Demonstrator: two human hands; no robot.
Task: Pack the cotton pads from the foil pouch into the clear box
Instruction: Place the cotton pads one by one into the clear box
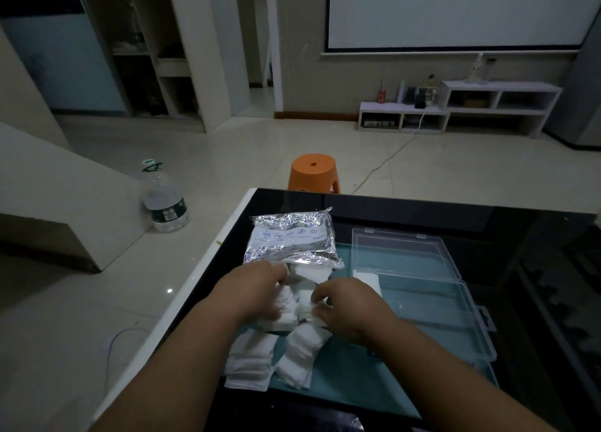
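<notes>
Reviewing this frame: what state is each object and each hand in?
Crinkled silver foil pouch: lying flat, near end open.
Clear plastic hinged box: lid open.
White square cotton pads: stacked on table, outside box.
Left hand: gripping pads.
Right hand: pinching pads.

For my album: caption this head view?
Both hands gather cotton pads between foil pouch and open clear box.

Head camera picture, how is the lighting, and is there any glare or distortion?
Head view: dim and underexposed overall; the foil pouch catches bright crinkled highlights; the cotton pads look soft and low in detail; wide-angle distortion bends the table edges and walls.
</notes>
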